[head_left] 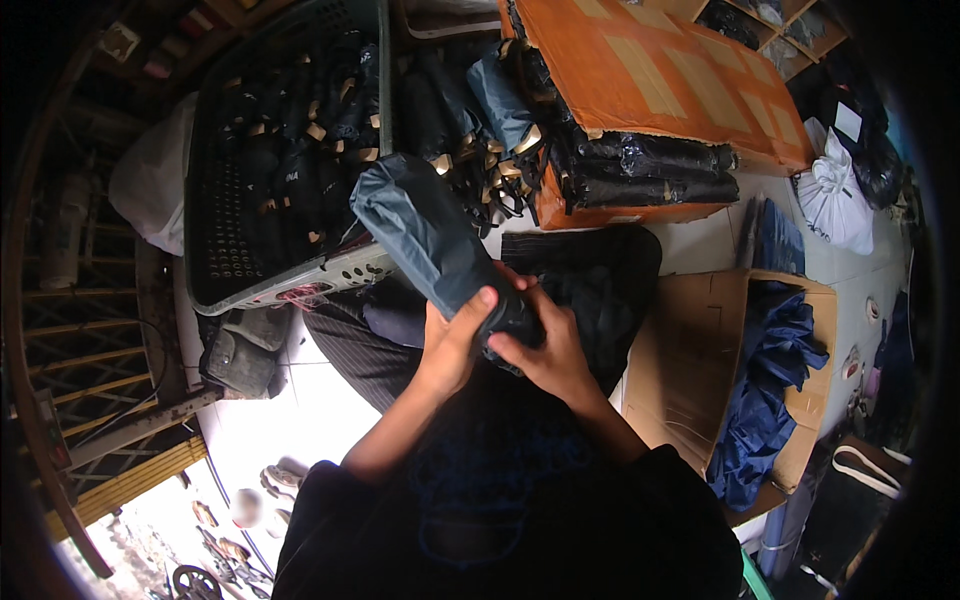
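Both my hands hold a blue-grey folded umbrella point(425, 230) in front of my chest, tilted with its wide end up and to the left. My left hand point(455, 340) grips its lower part from the left, thumb lying along the cloth. From the right, my right hand point(548, 340) closes round the lower end, where dark cloth point(515, 320) shows between the hands. More dark cloth point(590, 300) lies on my lap behind the right hand. What the fingers underneath do is hidden.
A grey plastic basket point(340, 268) of black-sleeved umbrellas stands at the left. Ahead, more umbrellas point(500, 95) lie beside an orange carton point(660, 75) holding black plastic-wrapped bundles point(650, 170). At the right, a cardboard box point(690, 350) contains navy cloth point(760, 400). White sacks stand at both sides.
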Motion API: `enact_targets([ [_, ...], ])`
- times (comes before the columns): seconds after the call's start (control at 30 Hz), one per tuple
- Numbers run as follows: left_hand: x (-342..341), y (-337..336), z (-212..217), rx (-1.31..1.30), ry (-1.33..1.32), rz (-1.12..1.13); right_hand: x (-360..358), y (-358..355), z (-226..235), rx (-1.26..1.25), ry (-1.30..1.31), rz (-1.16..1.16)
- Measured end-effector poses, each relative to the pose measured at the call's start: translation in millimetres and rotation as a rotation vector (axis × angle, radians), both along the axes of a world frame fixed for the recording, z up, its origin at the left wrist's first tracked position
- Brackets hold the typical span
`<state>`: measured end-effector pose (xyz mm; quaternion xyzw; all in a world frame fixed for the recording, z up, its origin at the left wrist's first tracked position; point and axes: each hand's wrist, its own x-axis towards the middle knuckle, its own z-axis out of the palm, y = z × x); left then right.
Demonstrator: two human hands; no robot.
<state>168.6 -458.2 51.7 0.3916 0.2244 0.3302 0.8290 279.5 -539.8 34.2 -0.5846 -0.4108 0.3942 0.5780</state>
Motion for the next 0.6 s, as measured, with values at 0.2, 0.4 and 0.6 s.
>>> enact_targets([
  [0.2,7,5,-2,0.015,-0.049,-0.023,2,-6,-9,-0.037,-0.001,0.042],
  [0.4,19,-11,23,0.052,0.087,0.242,4,-1,-3,-0.023,0.035,0.073],
  [0.6,20,-32,29,0.248,0.263,0.251,-2,-11,-6,-0.003,0.115,0.014],
])
